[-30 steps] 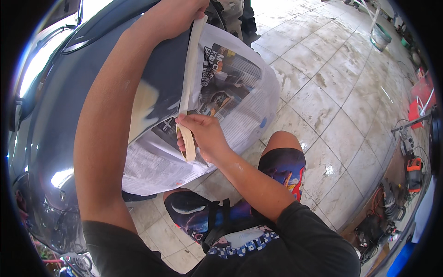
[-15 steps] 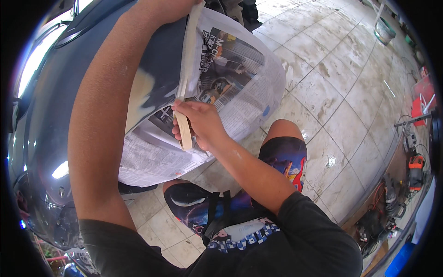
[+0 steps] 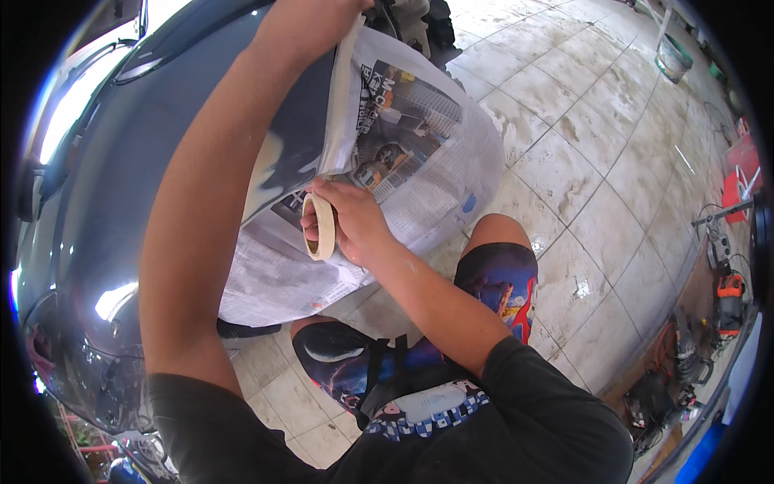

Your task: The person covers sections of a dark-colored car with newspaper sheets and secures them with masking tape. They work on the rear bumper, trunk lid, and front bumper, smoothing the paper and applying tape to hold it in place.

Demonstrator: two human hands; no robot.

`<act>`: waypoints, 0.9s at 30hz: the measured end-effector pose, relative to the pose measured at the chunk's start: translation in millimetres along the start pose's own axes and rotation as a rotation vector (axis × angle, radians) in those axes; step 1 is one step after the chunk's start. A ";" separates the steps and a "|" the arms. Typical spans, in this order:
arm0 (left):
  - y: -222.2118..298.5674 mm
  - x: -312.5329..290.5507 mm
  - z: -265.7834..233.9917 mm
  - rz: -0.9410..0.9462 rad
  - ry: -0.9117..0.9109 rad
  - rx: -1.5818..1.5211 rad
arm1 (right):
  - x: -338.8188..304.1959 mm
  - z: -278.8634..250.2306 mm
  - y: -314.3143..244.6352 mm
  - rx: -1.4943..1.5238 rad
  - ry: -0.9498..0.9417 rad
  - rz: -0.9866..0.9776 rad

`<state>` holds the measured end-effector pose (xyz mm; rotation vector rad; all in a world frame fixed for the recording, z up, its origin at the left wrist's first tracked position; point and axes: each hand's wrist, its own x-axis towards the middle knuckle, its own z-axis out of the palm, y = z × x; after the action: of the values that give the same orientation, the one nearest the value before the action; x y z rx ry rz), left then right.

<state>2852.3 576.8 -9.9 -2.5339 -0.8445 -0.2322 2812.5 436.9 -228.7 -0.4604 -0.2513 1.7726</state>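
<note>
My right hand (image 3: 355, 219) grips a roll of cream masking tape (image 3: 324, 229), with its fingers through and around the ring. A strip of tape (image 3: 340, 105) runs from near the roll up along the edge of a dark car body panel (image 3: 189, 105), over the border of newspaper sheets (image 3: 274, 278) hung there. At the upper edge of the picture, my left hand (image 3: 318, 22) lies by the upper end of that strip; its fingers are mostly cut off. A pale bare patch (image 3: 264, 165) shows on the panel beside my left forearm.
Dirty white floor tiles (image 3: 564, 194) stretch to the right. A bucket (image 3: 673, 58) stands at the far right. Along the right side lie an orange power tool (image 3: 730, 302), cables and other tools. My knees are bent below the newspaper.
The view has shifted slightly, so the car and my left arm sit further right. The tape roll has turned, showing more of its ring opening. My right hand still holds it.
</note>
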 end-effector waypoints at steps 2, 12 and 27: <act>6.9 -26.5 2.3 0.278 0.178 0.018 | -1.8 2.7 0.3 0.004 0.036 0.010; 37.0 -156.0 17.7 0.232 -0.146 0.418 | -0.6 9.7 15.9 0.005 0.097 -0.144; 43.0 -163.7 22.7 0.222 -0.070 0.462 | -96.3 34.5 45.0 -0.183 0.172 -0.638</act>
<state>2748.0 471.1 -94.1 -2.1811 -0.5556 0.1133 2776.8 335.2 -199.3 -0.5838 -0.3913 1.0862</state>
